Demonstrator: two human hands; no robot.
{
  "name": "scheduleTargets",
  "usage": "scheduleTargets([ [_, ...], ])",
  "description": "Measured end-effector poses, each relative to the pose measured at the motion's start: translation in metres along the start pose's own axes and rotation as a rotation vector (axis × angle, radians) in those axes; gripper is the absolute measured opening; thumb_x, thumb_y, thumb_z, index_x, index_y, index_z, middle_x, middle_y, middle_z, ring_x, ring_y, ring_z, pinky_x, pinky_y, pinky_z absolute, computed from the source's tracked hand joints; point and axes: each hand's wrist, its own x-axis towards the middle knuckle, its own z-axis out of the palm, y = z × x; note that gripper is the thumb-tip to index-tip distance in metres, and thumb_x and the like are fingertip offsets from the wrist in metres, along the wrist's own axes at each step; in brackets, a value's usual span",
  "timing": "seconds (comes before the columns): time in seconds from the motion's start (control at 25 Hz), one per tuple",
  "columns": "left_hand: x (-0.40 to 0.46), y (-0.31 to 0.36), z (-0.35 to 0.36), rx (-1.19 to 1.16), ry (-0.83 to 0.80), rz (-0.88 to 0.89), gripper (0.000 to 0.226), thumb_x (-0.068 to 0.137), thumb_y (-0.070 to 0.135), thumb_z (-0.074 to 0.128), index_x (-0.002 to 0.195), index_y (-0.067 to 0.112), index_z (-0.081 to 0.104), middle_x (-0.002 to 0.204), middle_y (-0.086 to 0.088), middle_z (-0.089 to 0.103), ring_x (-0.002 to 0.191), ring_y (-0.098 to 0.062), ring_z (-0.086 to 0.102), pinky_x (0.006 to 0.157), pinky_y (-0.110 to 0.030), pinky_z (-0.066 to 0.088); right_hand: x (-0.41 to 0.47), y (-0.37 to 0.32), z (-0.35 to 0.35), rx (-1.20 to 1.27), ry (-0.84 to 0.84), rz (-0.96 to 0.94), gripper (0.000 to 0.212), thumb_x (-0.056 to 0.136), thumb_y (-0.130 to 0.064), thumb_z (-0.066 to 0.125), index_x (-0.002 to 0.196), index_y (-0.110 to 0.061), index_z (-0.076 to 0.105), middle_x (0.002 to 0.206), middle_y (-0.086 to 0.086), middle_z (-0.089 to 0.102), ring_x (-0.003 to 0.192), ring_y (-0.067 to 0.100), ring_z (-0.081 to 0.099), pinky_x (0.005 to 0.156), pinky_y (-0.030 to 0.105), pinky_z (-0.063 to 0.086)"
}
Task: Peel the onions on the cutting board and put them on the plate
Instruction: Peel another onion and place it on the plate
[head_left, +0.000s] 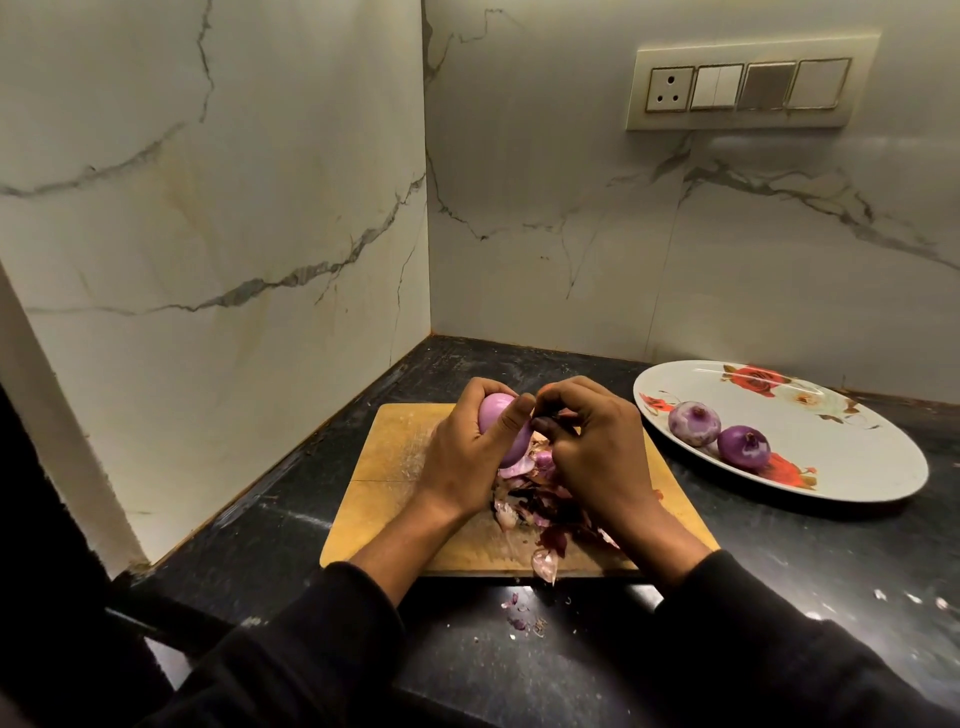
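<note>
From the head view, the left hand (464, 448) is curling round a smooth, glossy pale-purple onion (503, 427), thumb lying across its front and fingers wrapping over the top, holding it just above the cutting board (387, 483). The right hand (592, 441) is sitting just beside it with its fingers bent tight and its fingertips (543, 425) pinching at a dark shred of skin at the onion's right side; how much of that shred is in the pinch is too small to tell. The board is a flat rectangular slab of pale wood with rounded corners, its face showing scratches and a light dusty patch. A heap of peels (535, 493), papery and curled, in dark maroon and pale pink, is lying on the board under and between the wrists, and a few small scraps (519, 610) are lying on the black speckled stone counter (779, 571) in front of the board. To the right, well apart from the hands, an oval white plate (857, 457) with red rose prints is holding two round peeled onions (719, 434), touching each other, their stubby tops pointing up. Dark long sleeves (322, 623) are covering both forearms. Behind, the walls are glossy white marble with grey veins, and a cream switch panel (748, 85) is sitting on the right wall
</note>
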Motion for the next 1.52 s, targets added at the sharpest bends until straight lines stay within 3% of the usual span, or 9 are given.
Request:
scheduleTargets([
  [0.44, -0.003, 0.001, 0.001, -0.017, 0.011, -0.004, 0.09, 0.063, 0.097, 0.045, 0.109, 0.02, 0.057, 0.097, 0.002, 0.065, 0.084, -0.016, 0.069, 0.073, -0.041, 0.063, -0.004, 0.005, 0.012, 0.036, -0.063, -0.012, 0.025, 0.08, 0.015, 0.062, 0.089, -0.008, 0.062, 0.096, 0.0, 0.057, 0.087, 0.019, 0.057, 0.068, 0.04, 0.055],
  [0.76, 0.001, -0.001, -0.001, -0.238, -0.054, -0.106, 0.089, 0.06, 0.094, 0.056, 0.109, 0.018, 0.061, 0.109, -0.013, 0.065, 0.098, -0.03, 0.068, 0.08, -0.037, 0.059, -0.007, 0.0, 0.011, 0.125, -0.116, -0.066, 0.035, 0.09, 0.004, 0.056, 0.093, -0.03, 0.051, 0.096, -0.012, 0.049, 0.089, 0.022, 0.052, 0.069, 0.044, 0.052],
  [0.92, 0.002, 0.005, -0.006, -0.361, -0.172, -0.23, 0.099, 0.064, 0.089, 0.058, 0.115, 0.004, 0.06, 0.102, -0.022, 0.067, 0.077, -0.017, 0.071, 0.068, -0.027, 0.058, -0.008, -0.003, 0.01, 0.092, -0.1, -0.13, 0.027, 0.088, 0.005, 0.054, 0.097, -0.021, 0.055, 0.099, -0.01, 0.05, 0.089, 0.022, 0.052, 0.068, 0.041, 0.051],
  [1.04, -0.001, 0.01, -0.009, -0.477, -0.245, -0.399, 0.094, 0.07, 0.083, 0.056, 0.108, -0.002, 0.063, 0.085, -0.02, 0.072, 0.065, -0.023, 0.07, 0.057, -0.026, 0.056, -0.008, -0.003, 0.009, 0.054, -0.06, -0.192, 0.025, 0.087, 0.004, 0.052, 0.1, -0.017, 0.056, 0.102, -0.011, 0.05, 0.089, 0.02, 0.053, 0.067, 0.039, 0.051],
  [1.12, 0.0, 0.011, -0.01, -0.457, -0.242, -0.393, 0.082, 0.077, 0.079, 0.044, 0.096, 0.001, 0.06, 0.057, -0.008, 0.058, 0.041, -0.014, 0.05, 0.04, -0.02, 0.043, -0.007, -0.004, 0.008, 0.056, -0.038, -0.185, 0.025, 0.087, 0.005, 0.056, 0.103, -0.014, 0.059, 0.103, -0.008, 0.055, 0.091, 0.018, 0.056, 0.07, 0.038, 0.054],
  [1.24, 0.002, 0.012, -0.012, -0.446, -0.212, -0.303, 0.078, 0.083, 0.075, 0.035, 0.097, 0.002, 0.058, 0.056, -0.003, 0.051, 0.038, -0.009, 0.04, 0.037, -0.018, 0.035, -0.006, -0.007, 0.006, 0.084, -0.033, -0.151, 0.023, 0.088, 0.0, 0.069, 0.109, -0.01, 0.069, 0.106, -0.003, 0.064, 0.096, 0.014, 0.064, 0.077, 0.028, 0.058],
  [1.36, 0.005, 0.009, -0.011, -0.428, -0.166, -0.231, 0.091, 0.076, 0.081, 0.044, 0.106, -0.004, 0.056, 0.069, -0.011, 0.06, 0.051, -0.01, 0.057, 0.048, -0.019, 0.047, -0.005, -0.008, 0.002, 0.114, 0.024, -0.111, 0.017, 0.082, 0.001, 0.076, 0.095, -0.009, 0.074, 0.093, -0.003, 0.069, 0.087, 0.007, 0.066, 0.075, 0.02, 0.057],
  [1.44, 0.006, 0.006, -0.008, -0.36, -0.139, -0.191, 0.108, 0.065, 0.093, 0.051, 0.113, -0.003, 0.058, 0.093, -0.025, 0.065, 0.076, -0.025, 0.067, 0.07, -0.035, 0.058, -0.004, -0.006, 0.0, 0.103, 0.039, -0.089, 0.017, 0.08, 0.004, 0.077, 0.089, -0.01, 0.073, 0.087, -0.004, 0.068, 0.083, 0.004, 0.065, 0.073, 0.015, 0.054],
  [1.52, 0.004, 0.007, -0.006, -0.285, -0.108, -0.174, 0.108, 0.058, 0.098, 0.051, 0.114, 0.006, 0.061, 0.109, -0.026, 0.064, 0.094, -0.04, 0.067, 0.087, -0.051, 0.056, -0.002, -0.006, -0.001, 0.086, 0.01, -0.074, 0.021, 0.079, 0.006, 0.076, 0.088, -0.012, 0.071, 0.087, -0.006, 0.066, 0.083, 0.004, 0.063, 0.073, 0.011, 0.05],
])
